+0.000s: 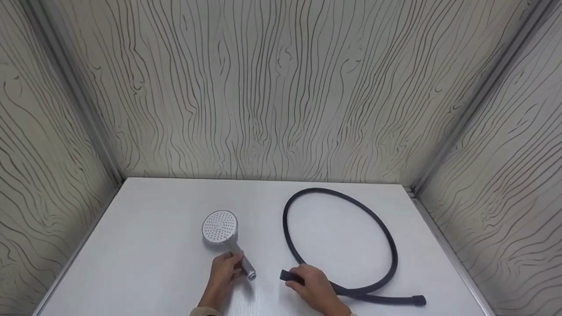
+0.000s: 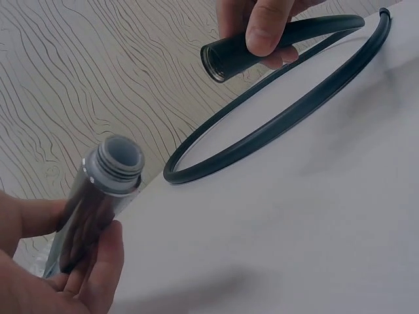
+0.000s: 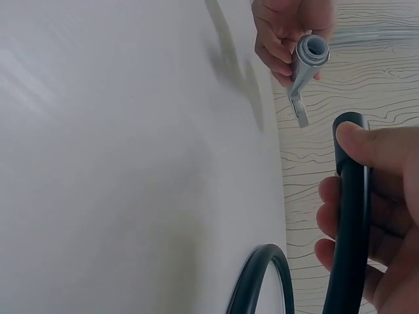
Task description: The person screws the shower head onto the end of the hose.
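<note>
My left hand (image 1: 223, 273) grips the handle of a silver shower head (image 1: 220, 227), its round, dotted face turned up in the head view. The threaded end (image 2: 121, 157) of that handle points toward my right hand (image 1: 314, 285). In that right hand, thumb and fingers hold one end of a black shower hose (image 2: 229, 57), whose open mouth faces the handle. A gap separates the hose end from the threaded end. The right wrist view shows my thumb pressed along the hose connector (image 3: 350, 119).
The rest of the hose loops over the white table (image 1: 153, 245), and its other end (image 1: 419, 300) lies at the front right. Wood-grain patterned panels (image 1: 263, 87) stand behind the table and on both sides, joined by grey metal posts (image 1: 74, 87).
</note>
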Demonstrator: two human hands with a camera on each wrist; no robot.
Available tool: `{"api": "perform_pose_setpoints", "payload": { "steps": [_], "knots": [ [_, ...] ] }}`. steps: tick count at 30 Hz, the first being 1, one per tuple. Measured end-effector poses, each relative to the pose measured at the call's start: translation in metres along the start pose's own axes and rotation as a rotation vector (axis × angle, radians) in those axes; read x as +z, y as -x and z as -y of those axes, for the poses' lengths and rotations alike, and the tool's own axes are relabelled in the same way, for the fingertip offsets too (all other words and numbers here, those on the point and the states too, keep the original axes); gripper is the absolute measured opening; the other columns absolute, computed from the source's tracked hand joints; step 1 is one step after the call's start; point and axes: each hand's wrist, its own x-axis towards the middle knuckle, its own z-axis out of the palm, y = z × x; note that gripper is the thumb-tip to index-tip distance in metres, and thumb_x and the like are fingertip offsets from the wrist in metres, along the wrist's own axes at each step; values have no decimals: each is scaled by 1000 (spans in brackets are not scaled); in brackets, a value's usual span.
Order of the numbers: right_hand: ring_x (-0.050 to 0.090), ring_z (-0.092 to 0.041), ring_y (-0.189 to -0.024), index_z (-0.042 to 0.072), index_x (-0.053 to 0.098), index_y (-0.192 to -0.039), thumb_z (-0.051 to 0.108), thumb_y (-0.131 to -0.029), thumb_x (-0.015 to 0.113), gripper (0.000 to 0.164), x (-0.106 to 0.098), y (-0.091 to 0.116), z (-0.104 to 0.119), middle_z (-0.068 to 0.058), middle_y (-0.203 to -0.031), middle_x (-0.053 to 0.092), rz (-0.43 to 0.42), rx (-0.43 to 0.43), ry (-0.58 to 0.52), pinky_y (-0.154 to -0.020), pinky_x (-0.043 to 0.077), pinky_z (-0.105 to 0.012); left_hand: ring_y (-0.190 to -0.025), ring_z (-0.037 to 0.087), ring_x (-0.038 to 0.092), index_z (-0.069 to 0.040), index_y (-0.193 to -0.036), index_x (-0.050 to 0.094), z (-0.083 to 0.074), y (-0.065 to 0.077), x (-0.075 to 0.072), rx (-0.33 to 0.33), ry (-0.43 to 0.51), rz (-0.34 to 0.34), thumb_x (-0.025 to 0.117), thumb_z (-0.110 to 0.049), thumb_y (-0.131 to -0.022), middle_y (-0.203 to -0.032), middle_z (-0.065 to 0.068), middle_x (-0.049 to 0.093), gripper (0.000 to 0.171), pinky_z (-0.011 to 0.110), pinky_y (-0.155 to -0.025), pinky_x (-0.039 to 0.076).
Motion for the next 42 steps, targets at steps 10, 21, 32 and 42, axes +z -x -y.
{"api": "perform_pose_setpoints", "payload": {
  "steps": [10, 21, 32, 42],
  "knots": [
    [49, 4, -70, 17, 72, -94, 23, -86, 73, 11, -3, -1, 4, 11, -79, 61, -24, 6, -42, -58, 47, -13, -106, 26, 64, 13, -138, 38, -3, 7, 8, 19, 12, -8, 56, -26, -98, -123, 24, 60, 58, 38, -94, 59],
    [52, 4, -73, 15, 71, -96, 23, -87, 72, 13, -4, -1, 6, 9, -82, 64, -80, -11, -57, -61, 52, -15, -111, 29, 63, 13, -139, 36, -8, 14, 15, 59, 51, -1, 53, -28, -100, -127, 25, 57, 59, 39, -97, 58],
    [49, 4, -71, 14, 71, -96, 25, -88, 71, 13, -7, -3, 11, 10, -79, 62, -98, -36, -67, -59, 48, -14, -111, 28, 63, 13, -140, 33, -13, 20, 25, 96, 74, -22, 52, -27, -100, -126, 24, 57, 60, 38, -96, 59],
    [49, 4, -70, 14, 72, -98, 28, -89, 70, 17, -7, -6, 17, 10, -78, 62, -85, -34, -53, -59, 48, -13, -113, 35, 62, 16, -140, 31, -19, 25, 32, 137, 90, -56, 52, -25, -101, -127, 28, 55, 60, 40, -95, 60]
  ]
}}
